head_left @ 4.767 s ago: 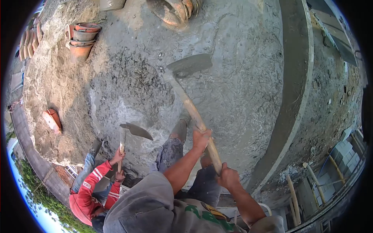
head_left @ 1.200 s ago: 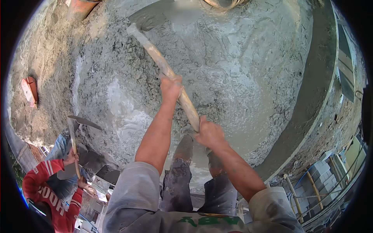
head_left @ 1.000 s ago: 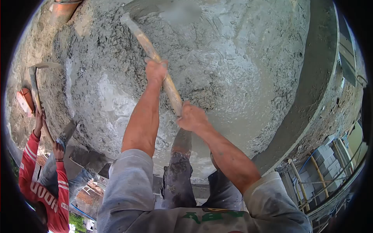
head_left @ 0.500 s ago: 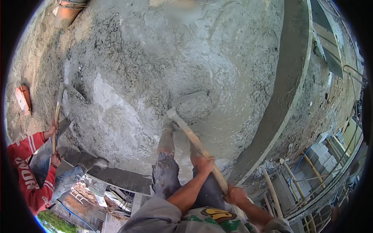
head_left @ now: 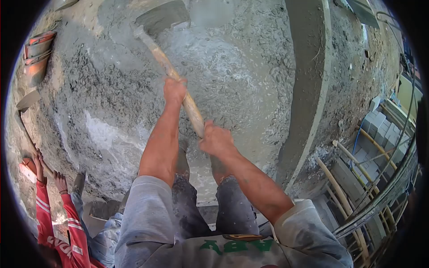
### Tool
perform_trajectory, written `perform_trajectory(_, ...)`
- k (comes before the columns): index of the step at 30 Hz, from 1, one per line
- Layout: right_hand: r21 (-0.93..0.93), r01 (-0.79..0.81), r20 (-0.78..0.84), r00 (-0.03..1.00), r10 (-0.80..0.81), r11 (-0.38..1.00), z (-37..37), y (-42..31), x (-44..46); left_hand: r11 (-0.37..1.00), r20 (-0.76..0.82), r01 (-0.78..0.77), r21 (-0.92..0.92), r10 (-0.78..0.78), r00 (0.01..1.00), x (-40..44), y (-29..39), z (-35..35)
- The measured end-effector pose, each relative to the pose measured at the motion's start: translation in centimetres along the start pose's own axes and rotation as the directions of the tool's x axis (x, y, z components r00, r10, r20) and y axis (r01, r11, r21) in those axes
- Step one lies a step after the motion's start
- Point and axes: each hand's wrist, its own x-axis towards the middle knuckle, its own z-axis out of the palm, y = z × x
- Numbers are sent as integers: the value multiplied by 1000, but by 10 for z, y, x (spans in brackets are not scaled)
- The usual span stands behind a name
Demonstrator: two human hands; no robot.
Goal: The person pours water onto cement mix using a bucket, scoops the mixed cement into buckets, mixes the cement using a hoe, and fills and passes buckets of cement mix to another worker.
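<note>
A long-handled hoe (head_left: 193, 112) stretches out in front of me over wet grey concrete mix (head_left: 223, 62). Its broad, mortar-coated blade (head_left: 164, 18) is at the top of the view; whether it touches the mix I cannot tell. My left hand (head_left: 175, 90) is wrapped round the middle of the wooden handle. Closer to my body, my right hand (head_left: 216, 139) grips the handle's near end. Both arms reach forward, and my legs stand in the mix below.
At the lower left a co-worker in red sleeves (head_left: 77, 232) holds another hoe (head_left: 27, 129). Several stacked buckets (head_left: 38, 60) lie at the left edge. A low board wall (head_left: 308, 89) bounds the mix on the right. Beyond it are grey blocks (head_left: 380, 129) and poles (head_left: 339, 183).
The hoe blade has gone from near my feet to far out ahead, both my hands moving forward with it. The co-worker's hoe has swung toward the left edge.
</note>
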Motion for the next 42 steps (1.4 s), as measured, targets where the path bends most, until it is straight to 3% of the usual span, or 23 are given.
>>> perform_trajectory(3,126,-110,118,988,95,986,34,50,-71,952,90,-33,-306,64,994,-88,-53,48)
perform_trajectory(4,133,-174,194,970,147,976,52,69,-102,982,191,24,-186,12,982,-139,-42,43)
perform_trajectory(5,153,-215,224,958,178,965,59,76,-141,984,176,-100,-146,125,976,-169,-81,65)
perform_trajectory(7,146,-335,294,913,282,931,52,76,-211,957,265,-33,-288,113,958,-234,-107,81)
perform_trajectory(10,77,-400,346,870,351,913,51,69,-286,949,521,244,-199,-109,847,-313,-83,43)
perform_trajectory(12,76,-415,366,857,362,907,54,59,-334,987,578,164,-6,-130,806,-333,-152,64)
perform_trajectory(14,83,-409,335,870,362,909,51,53,-362,941,467,139,-308,23,884,-355,-179,72)
perform_trajectory(16,82,-396,293,887,358,915,37,49,-379,891,485,166,-422,67,872,-346,-152,52)
perform_trajectory(18,47,-302,169,942,291,952,30,58,-361,895,634,263,-360,28,773,-327,-61,-6)
perform_trajectory(19,59,-274,135,955,264,960,9,51,-349,939,609,106,-327,123,783,-314,-12,-41)
perform_trajectory(21,126,-224,36,975,221,966,-26,27,-321,959,709,192,-207,12,705,-257,41,-88)
perform_trajectory(23,139,-174,-132,972,192,975,-64,-2,-289,773,586,239,-588,203,784,-185,58,-124)
perform_trajectory(24,121,-171,-177,966,191,978,-94,-18,-281,871,439,-25,-491,271,857,-151,67,-152)
perform_trajectory(25,101,-182,-257,945,202,978,-110,-25,-261,873,318,-163,-461,334,887,-114,65,-180)
perform_trajectory(27,87,-153,-397,901,175,984,-143,-40,-218,892,181,-319,-321,388,904,-106,94,-274)
perform_trajectory(28,116,-184,-352,911,214,976,-161,-47,-197,794,225,-251,-554,433,873,-76,75,-303)
perform_trajectory(29,73,-203,-383,898,216,976,-168,-45,-164,848,179,-345,-403,442,879,-103,90,-353)
perform_trajectory(32,-70,-303,-485,843,233,951,-206,-72,-115,870,63,-241,-431,295,953,-113,51,-430)
perform_trajectory(35,22,-311,-403,867,293,950,-226,-54,-42,845,22,-38,-534,59,998,-136,-27,-461)
perform_trajectory(37,-291,-256,-378,916,135,922,-240,-68,-42,806,80,148,-573,-124,989,-149,-71,-458)
perform_trajectory(39,-280,-258,-335,929,158,925,-239,-89,-63,794,99,263,-548,-251,963,-169,-112,-430)
perform_trajectory(41,31,-310,-293,906,306,950,-252,-124,-90,762,124,304,-572,-286,950,-203,-126,-398)
perform_trajectory(42,-46,-286,-381,891,248,957,-248,-113,-73,743,157,325,-585,-290,944,-216,-121,-386)
